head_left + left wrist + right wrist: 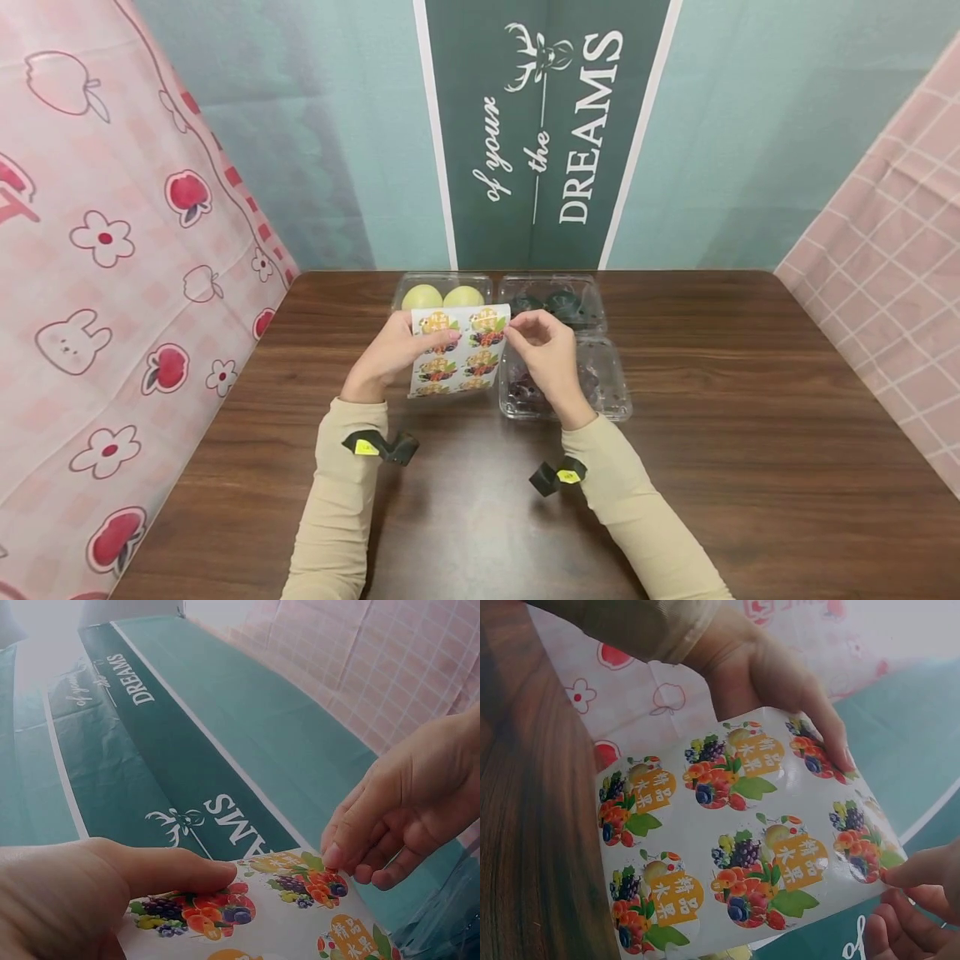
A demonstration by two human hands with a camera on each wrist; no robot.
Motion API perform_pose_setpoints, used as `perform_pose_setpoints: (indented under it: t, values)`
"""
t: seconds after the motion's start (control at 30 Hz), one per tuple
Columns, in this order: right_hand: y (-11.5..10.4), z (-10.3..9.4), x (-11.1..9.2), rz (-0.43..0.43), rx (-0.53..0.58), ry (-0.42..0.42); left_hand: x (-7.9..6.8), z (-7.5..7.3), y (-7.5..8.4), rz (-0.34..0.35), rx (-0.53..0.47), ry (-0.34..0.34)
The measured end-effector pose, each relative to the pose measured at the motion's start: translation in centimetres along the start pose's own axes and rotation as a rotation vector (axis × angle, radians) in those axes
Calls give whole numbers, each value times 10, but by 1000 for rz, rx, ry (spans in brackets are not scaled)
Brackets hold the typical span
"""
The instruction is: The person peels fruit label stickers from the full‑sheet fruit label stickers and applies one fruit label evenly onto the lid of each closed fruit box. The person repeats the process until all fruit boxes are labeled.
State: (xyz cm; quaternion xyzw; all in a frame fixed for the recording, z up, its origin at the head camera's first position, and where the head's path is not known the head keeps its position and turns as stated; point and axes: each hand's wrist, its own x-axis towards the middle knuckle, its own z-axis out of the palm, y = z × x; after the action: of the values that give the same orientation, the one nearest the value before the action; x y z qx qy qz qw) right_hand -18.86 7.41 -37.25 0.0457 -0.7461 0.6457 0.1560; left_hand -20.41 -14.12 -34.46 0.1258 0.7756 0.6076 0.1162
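Note:
A white sheet of fruit stickers (459, 367), printed with colourful fruit clusters and orange labels, is held up above the table. My left hand (393, 354) grips its left side, thumb lying across the printed face in the left wrist view. At the upper right corner, the thumb and forefinger of my right hand (546, 350) pinch the sheet's edge by a sticker (866, 855). Whether that sticker's edge is lifted, I cannot tell. Behind the sheet stands a clear plastic box with yellow-green round fruits (463, 297), partly hidden.
A clear box with dark round items (562, 304) stands at the back, right of the yellow-green fruit. In front of it, another clear box (618, 392) with dark purplish contents lies partly under my right hand. The wooden table (750, 417) meets hanging cloths at the back and sides.

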Motion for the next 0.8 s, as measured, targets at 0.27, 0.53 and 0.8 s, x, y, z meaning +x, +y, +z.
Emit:
perform_pose_setpoints:
  t: [0.27, 0.53, 0.8]
  values:
    - [-1, 0, -2, -68, -20, 0, -1, 1, 1, -7, 51, -17]
    - [-4, -1, -4, -114, -99, -14, -4, 3, 5, -34, 103, -17]
    - [-7, 0, -7, -197, -228, -66, -8, 5, 11, 35, 213, -106]
